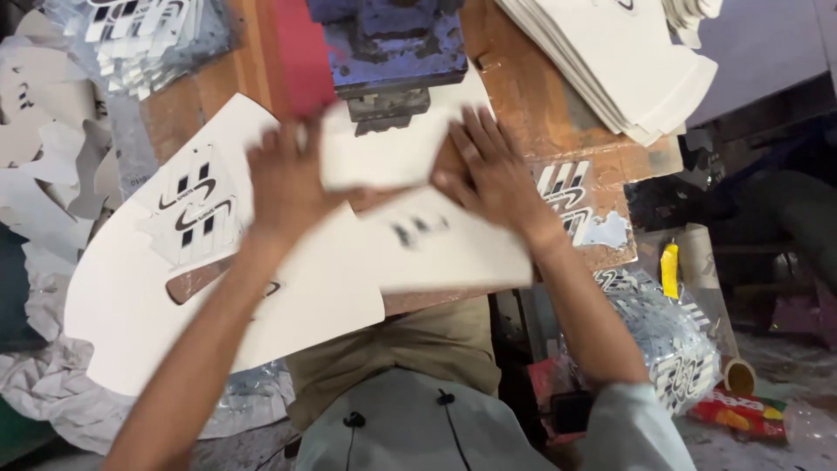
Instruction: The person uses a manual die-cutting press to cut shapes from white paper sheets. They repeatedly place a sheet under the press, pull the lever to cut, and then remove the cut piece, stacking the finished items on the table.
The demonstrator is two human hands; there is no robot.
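Note:
My left hand [283, 179] and my right hand [493, 170] both press on a white cut sheet piece [384, 153] lying under the blue metal press head [392, 44]. The left hand grips the piece's left edge, while the fingers of the right lie flat on its right edge. Below it lies another white piece [453, 249] with a blurred dark print. A large white curved sheet [131, 296] with black stripe prints and a cut slot spreads at the left on the brown worktable [523, 96].
A stack of white cut sheets [619, 65] sits at the top right. Clear bags of printed stickers [671, 349] hang at the right, more stickers [139, 39] at the top left. White scraps [44, 166] pile at the left. A yellow object [670, 269] stands beside the table.

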